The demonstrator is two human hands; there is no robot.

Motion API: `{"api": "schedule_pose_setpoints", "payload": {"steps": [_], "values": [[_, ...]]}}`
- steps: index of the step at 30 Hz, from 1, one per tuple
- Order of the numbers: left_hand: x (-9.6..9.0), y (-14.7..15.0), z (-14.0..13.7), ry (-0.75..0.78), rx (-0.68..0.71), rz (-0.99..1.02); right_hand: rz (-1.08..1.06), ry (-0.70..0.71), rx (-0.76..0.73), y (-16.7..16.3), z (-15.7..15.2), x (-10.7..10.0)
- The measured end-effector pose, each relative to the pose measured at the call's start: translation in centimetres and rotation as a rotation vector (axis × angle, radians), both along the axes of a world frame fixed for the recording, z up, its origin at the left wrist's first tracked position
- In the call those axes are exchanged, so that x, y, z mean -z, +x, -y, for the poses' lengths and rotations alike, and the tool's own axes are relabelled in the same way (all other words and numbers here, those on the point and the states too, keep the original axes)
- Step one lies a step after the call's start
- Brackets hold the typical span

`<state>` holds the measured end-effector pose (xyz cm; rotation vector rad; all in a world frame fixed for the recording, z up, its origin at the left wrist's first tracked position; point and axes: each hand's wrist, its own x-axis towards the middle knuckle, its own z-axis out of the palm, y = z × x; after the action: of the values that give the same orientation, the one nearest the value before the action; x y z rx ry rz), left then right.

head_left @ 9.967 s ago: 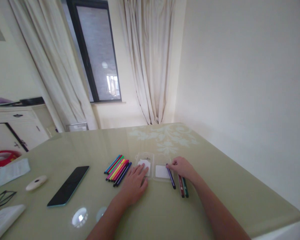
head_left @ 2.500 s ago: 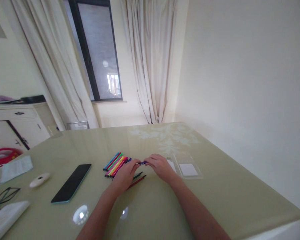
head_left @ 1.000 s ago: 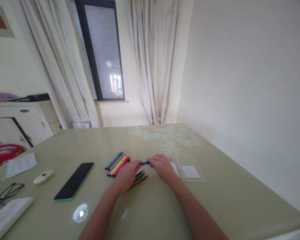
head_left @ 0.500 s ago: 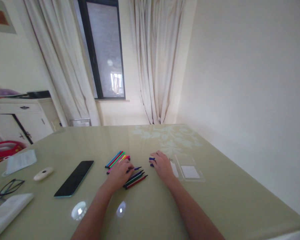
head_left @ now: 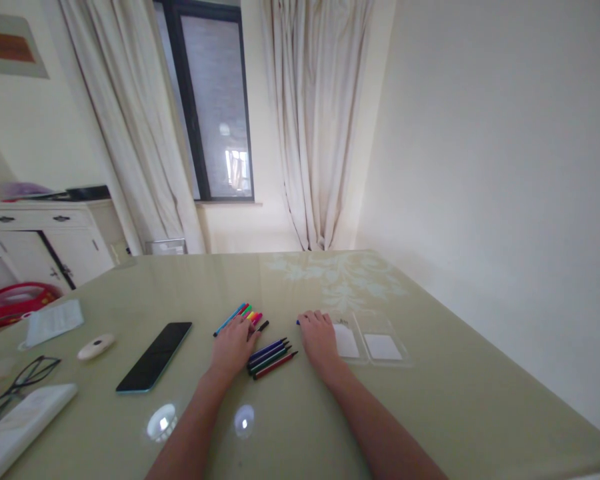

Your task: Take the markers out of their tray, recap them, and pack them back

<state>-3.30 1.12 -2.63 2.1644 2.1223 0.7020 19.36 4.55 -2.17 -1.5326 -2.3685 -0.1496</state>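
Note:
My left hand (head_left: pixel 234 345) rests over a bundle of capped colored markers (head_left: pixel 229 320), blue, red, green, yellow and pink. Its thumb and fingers close around a black marker (head_left: pixel 263 326), which pokes out to the right. Just below lies a row of uncapped markers (head_left: pixel 271 360), dark blue, green and dark red, tips pointing right. My right hand (head_left: pixel 321 341) is curled down on the table, with a blue marker cap (head_left: pixel 299 323) showing at its fingertips. The palm hides whatever else lies beneath it. Beside that hand is an opened clear plastic case (head_left: pixel 375 319) with white inserts.
On the left lie a black phone (head_left: pixel 155 358), a white oval object (head_left: pixel 96 347), eyeglasses (head_left: pixel 35 373), a white box-like object (head_left: pixel 27 427) and a pale blue sheet (head_left: pixel 55 319). The glass-topped table (head_left: pixel 300 427) meets the wall on the right. Curtains and a window stand behind.
The dark blue marker at my left hand now lies in the uncapped row, and that hand has shifted up-left onto a black marker. My right hand covers more of the blue caps.

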Motion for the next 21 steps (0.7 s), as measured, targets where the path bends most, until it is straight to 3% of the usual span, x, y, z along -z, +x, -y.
{"api": "schedule_pose_setpoints", "payload": {"steps": [2, 5, 11, 18, 21], "values": [[-0.4, 0.8, 0.0, 0.014, 0.062, 0.019, -0.098, 0.027, -0.033, 0.1, 0.1, 0.0], [-1.0, 2.4, 0.1, 0.020, 0.170, 0.055, -0.217, 0.062, -0.200, 0.2, 0.5, -0.1], [-1.9, 3.6, 0.9, -0.011, 0.316, 0.107, -0.195, 0.111, -0.344, 1.1, 0.0, -0.1], [-2.4, 4.1, 0.8, -0.041, 0.328, 0.107, -0.220, 0.217, -0.431, 1.8, -0.8, -0.5], [-2.4, 2.7, 0.6, -0.080, 0.211, 0.046, -0.308, 0.240, -0.380, 4.3, -1.9, -0.7]]}}
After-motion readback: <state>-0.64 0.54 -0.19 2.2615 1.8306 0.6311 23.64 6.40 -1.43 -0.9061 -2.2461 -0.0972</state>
